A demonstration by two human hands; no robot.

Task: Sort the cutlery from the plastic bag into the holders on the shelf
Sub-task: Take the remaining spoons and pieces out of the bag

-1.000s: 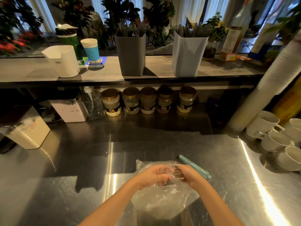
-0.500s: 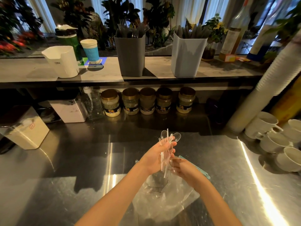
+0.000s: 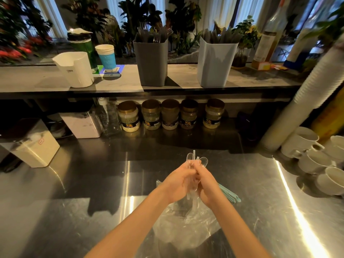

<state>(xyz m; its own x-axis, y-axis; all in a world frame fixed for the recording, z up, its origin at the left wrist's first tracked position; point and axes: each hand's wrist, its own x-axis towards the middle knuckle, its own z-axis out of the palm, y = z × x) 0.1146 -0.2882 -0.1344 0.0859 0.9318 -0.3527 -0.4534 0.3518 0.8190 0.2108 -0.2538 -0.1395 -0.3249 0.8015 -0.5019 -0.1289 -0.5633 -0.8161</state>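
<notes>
A bunch of clear plastic spoons point(image 3: 195, 161) stands upright above the steel counter, bowls up. My left hand point(image 3: 178, 181) and my right hand point(image 3: 206, 183) both grip the bunch by its handles, pressed together around it. Below them the clear plastic bag point(image 3: 186, 226) lies crumpled on the counter. On the shelf stand a dark grey holder point(image 3: 151, 62) with forks and a light blue-grey holder point(image 3: 216, 64) with dark cutlery.
A teal bag clip point(image 3: 229, 194) lies right of my hands. White mugs point(image 3: 316, 159) and a tall stack of cups point(image 3: 301, 101) crowd the right. Jars point(image 3: 169, 116) line up under the shelf. White containers point(image 3: 33, 146) sit at left; a white jug point(image 3: 74, 71) stands on the shelf.
The hands pulled a bunch of clear spoons up out of the bag. My right hand then came up from the bag and closed on the bunch beside my left.
</notes>
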